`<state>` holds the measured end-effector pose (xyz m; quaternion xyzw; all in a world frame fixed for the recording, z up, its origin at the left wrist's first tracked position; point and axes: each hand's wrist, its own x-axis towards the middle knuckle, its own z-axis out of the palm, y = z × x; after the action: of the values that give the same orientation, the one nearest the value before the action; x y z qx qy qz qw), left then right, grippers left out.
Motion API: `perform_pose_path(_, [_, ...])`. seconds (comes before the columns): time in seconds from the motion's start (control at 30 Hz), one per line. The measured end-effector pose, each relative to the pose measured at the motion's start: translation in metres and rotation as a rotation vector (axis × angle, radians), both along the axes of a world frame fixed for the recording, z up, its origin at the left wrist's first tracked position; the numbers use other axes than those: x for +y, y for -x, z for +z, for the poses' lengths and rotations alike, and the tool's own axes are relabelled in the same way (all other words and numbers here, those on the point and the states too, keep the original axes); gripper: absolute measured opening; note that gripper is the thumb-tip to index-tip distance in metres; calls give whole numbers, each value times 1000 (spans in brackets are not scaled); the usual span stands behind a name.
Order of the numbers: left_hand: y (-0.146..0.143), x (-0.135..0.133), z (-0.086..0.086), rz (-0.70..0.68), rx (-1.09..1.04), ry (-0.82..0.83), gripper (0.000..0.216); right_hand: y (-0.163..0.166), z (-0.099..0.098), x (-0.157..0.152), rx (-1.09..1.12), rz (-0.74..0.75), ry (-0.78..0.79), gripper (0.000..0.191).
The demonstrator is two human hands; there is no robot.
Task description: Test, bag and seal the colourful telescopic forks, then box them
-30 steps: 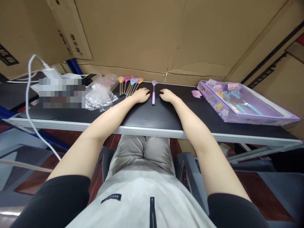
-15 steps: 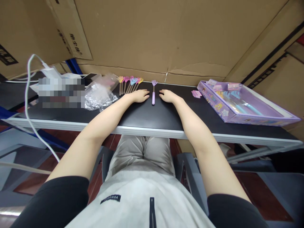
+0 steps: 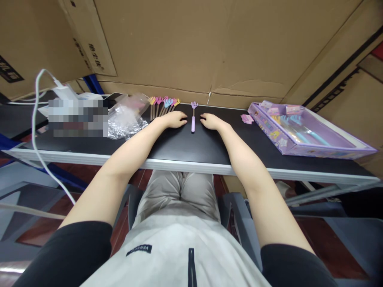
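Observation:
A small purple rake-shaped tool [image 3: 193, 118] lies on the black tabletop [image 3: 191, 145], its prongs pointing away from me. My left hand [image 3: 175, 119] rests flat on the table just left of it, fingers stretched out, holding nothing. My right hand [image 3: 210, 120] lies flat just right of it, also open and apart from the tool. A row of several similar tools [image 3: 162, 105] in pink, blue and yellow lies behind my left hand.
Crumpled clear plastic bags [image 3: 127, 118] sit to the left. A purple tray-like box [image 3: 302, 129] with blue tools inside stands at the right, a small pink packet [image 3: 247, 118] beside it. A white charger cable [image 3: 38, 119] hangs at far left. Cardboard walls rise behind the table.

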<state>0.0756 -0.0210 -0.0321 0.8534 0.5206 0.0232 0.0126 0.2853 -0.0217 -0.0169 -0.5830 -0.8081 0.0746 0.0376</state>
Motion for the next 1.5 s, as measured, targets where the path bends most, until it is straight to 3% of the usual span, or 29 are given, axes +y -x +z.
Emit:
perform_pose_path(0.07, [8, 2, 3, 66, -33, -91, 58, 0, 0, 0, 4, 5, 3, 54])
perform_pose_path(0.23, [43, 9, 10, 420, -189, -261, 61, 0, 0, 1, 2, 14, 2, 54])
perform_pose_path(0.4, [79, 7, 15, 783, -214, -176, 69, 0, 1, -1, -6, 10, 4, 55])
perform_pose_path(0.5, [89, 0, 17, 902, -192, -87, 71, 0, 2, -3, -16, 6, 6, 55])
perform_pose_path(0.83, [101, 14, 5, 926, -208, -79, 80, 0, 2, -3, -35, 10, 5, 55])
perform_pose_path(1.07, [98, 10, 8, 935, -194, -80, 75, -2, -1, 2, 1, 10, -5, 54])
perform_pose_path(1.5, [93, -2, 14, 784, -458, -273, 82, -3, -1, 2, -14, 28, 8, 56])
